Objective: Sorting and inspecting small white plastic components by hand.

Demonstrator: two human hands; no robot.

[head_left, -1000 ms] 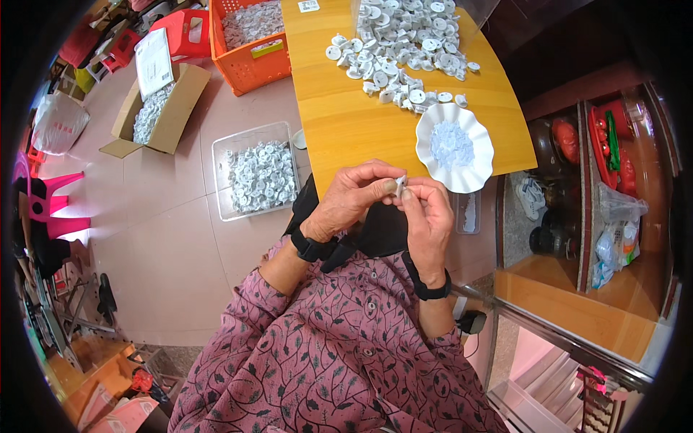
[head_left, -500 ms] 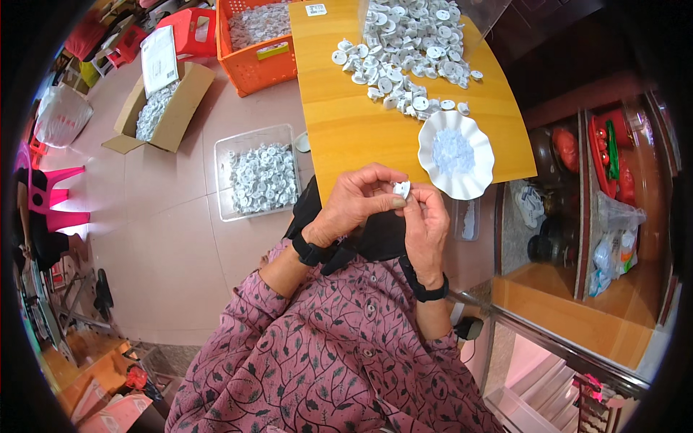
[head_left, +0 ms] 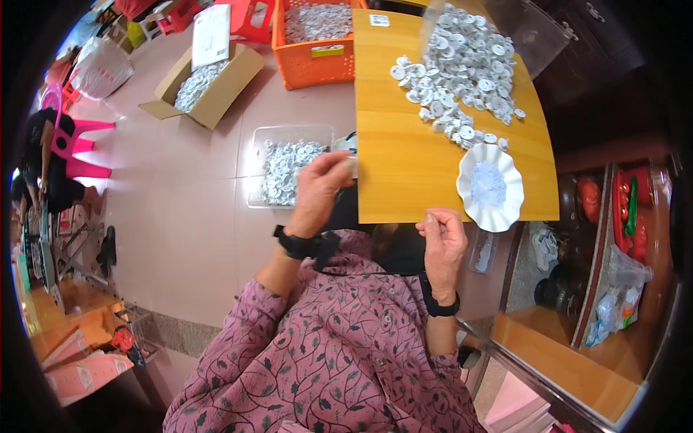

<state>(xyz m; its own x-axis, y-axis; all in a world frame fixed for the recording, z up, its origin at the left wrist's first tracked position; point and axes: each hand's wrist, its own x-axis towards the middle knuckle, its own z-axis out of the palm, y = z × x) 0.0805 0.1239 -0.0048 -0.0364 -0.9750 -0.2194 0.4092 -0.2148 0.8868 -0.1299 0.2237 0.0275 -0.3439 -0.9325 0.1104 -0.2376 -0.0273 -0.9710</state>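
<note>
My left hand (head_left: pixel 317 193) is beside the left edge of the yellow table, close to the clear bin (head_left: pixel 254 173) of white plastic parts. Its thumb and fingers are pinched, and a small whitish piece seems to show at the tips, too blurred to name. At the table's front edge my right hand (head_left: pixel 444 249) has its fingers curled and the thumb pressed to them; anything in them is too small to see. Ahead of it stands a white scalloped dish (head_left: pixel 469 162) holding small translucent pieces (head_left: pixel 489 184). A pile of round white plastic parts (head_left: pixel 469 61) covers the table's far side.
The yellow table (head_left: pixel 404 173) lies in front of me. On the floor are an orange crate (head_left: pixel 314 68) and a cardboard box (head_left: pixel 249 68), both with white parts. Shelves (head_left: pixel 563 339) flank the right side. At far left, a person sits by a pink stool (head_left: pixel 90 148).
My hands have parted: the left moved left toward the clear bin, the right drew back to the table's front edge. The white plastic part no longer shows between them. The view has shifted left.
</note>
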